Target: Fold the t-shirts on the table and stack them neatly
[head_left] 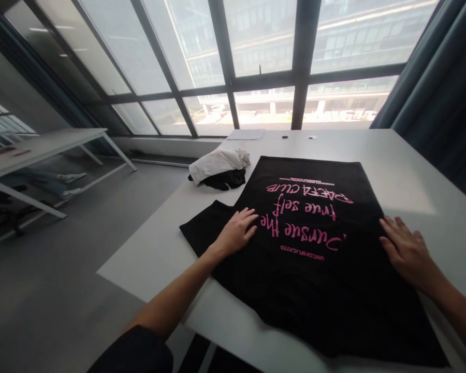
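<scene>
A black T-shirt (306, 290) with pink lettering lies spread flat, its print upside down to me and its hem toward the window. My left hand (237, 231) rests palm down on the shirt near its left sleeve, fingers stretched out. On the opposite side, my right hand (406, 248) lies along the shirt's right edge, with fingers extended and the fingertips at the cloth. Neither hand grips the fabric. The shirt's collar end comes toward me and reaches the near table edge.
The shirt lies on a white table (147, 259). Beyond its left side sits a bundle of white and black cloth (219, 166). Papers (246, 134) lie at the far edge. Another white table (54, 145) stands left, with a person's feet beneath. A dark curtain (435, 88) hangs right.
</scene>
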`<state>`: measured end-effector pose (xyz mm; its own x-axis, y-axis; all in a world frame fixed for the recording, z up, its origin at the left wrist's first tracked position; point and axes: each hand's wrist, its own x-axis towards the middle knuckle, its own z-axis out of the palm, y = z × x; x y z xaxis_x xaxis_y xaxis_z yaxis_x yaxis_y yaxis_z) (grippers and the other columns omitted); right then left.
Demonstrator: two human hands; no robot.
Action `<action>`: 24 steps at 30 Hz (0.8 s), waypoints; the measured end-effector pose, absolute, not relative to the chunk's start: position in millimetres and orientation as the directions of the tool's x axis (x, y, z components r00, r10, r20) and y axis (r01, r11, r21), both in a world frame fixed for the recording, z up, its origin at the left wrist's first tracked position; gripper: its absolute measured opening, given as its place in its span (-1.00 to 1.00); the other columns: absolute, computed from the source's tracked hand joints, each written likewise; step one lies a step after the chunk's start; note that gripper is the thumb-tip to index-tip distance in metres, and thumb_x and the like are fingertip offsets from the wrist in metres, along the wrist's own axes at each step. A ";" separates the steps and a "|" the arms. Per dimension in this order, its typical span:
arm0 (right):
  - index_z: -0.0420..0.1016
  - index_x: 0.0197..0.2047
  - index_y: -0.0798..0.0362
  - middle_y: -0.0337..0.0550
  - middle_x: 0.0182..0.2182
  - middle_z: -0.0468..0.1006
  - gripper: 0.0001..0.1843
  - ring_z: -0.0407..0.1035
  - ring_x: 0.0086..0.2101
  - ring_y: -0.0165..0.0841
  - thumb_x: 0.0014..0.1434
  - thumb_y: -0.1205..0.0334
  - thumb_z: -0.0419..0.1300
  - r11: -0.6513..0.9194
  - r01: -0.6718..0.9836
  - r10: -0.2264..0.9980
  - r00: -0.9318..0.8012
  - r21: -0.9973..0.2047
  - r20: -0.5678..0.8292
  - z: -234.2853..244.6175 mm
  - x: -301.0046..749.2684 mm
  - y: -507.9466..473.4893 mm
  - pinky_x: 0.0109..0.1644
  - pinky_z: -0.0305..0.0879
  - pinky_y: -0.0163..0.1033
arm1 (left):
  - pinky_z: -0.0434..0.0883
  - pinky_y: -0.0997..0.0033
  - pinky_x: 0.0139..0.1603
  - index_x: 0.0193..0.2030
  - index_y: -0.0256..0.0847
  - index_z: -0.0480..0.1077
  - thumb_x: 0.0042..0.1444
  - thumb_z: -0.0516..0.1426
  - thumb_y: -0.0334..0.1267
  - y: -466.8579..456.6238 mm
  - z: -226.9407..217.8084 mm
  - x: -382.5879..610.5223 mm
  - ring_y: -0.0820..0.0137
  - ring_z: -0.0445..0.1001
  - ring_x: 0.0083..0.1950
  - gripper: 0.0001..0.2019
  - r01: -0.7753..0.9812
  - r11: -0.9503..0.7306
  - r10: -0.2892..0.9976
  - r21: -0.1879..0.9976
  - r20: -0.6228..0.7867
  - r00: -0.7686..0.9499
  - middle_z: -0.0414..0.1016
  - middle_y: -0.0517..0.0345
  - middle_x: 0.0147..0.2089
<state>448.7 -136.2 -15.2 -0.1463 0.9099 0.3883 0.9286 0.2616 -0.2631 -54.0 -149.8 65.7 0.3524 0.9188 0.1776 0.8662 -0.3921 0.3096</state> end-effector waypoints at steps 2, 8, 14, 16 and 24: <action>0.11 0.51 -0.08 0.09 0.43 0.17 -0.34 -0.11 0.44 -0.02 0.41 -0.02 -0.16 0.355 0.895 0.887 -0.231 -0.269 0.400 -0.2 425.4 -132.3 0.45 -0.09 0.32 | 0.15 0.02 0.48 0.27 -0.18 0.41 0.35 0.04 -0.21 -152.2 64.3 -96.9 0.18 0.22 0.47 -0.60 0.927 -0.203 0.965 0.314 0.224 0.136 0.34 -0.02 0.40; 0.25 0.44 -0.05 -0.07 0.44 0.16 -0.42 -0.09 0.44 -0.06 0.41 0.08 -0.06 0.637 0.721 0.765 -0.547 -0.272 0.339 36.6 312.2 -105.7 0.47 -0.09 0.28 | 0.30 0.03 0.31 0.27 -0.26 0.38 0.29 0.04 -0.14 -165.6 60.1 -195.4 0.02 0.36 0.27 -0.54 0.898 0.381 0.855 0.220 0.285 -0.432 0.43 -0.21 0.23; 0.45 0.30 -0.06 -0.09 0.40 0.26 -0.53 -0.02 0.43 -0.08 0.39 0.21 0.01 0.805 0.488 0.583 -0.758 -0.338 0.292 58.7 189.5 -78.3 0.47 -0.02 0.26 | 0.32 -0.17 0.14 0.27 -0.32 0.34 0.29 0.03 0.10 -185.0 30.3 -226.7 -0.17 0.32 0.20 -0.41 0.733 0.659 0.704 0.170 0.205 -0.680 0.37 -0.35 0.17; 0.50 0.25 -0.05 -0.09 0.37 0.32 -0.55 0.03 0.41 -0.08 0.37 0.23 0.04 0.824 0.420 0.538 -0.792 -0.380 0.290 59.3 156.9 -72.1 0.46 0.03 0.25 | 0.32 -0.13 0.14 0.19 -0.26 0.41 0.30 0.03 0.08 -188.7 22.6 -229.9 -0.13 0.33 0.19 -0.49 0.739 0.652 0.715 0.170 0.185 -0.674 0.38 -0.30 0.14; 0.63 0.07 -0.03 -0.07 0.12 0.59 -0.63 0.43 0.15 -0.12 0.33 0.24 0.07 0.726 0.325 0.569 -0.779 -0.606 0.264 44.0 85.9 -67.0 0.32 0.32 0.08 | 0.36 -0.01 0.09 -0.04 -0.13 0.45 0.29 0.09 -0.06 -187.8 18.2 -232.1 -0.03 0.36 0.14 -0.74 0.760 0.613 0.738 0.216 0.186 -0.648 0.42 -0.14 0.06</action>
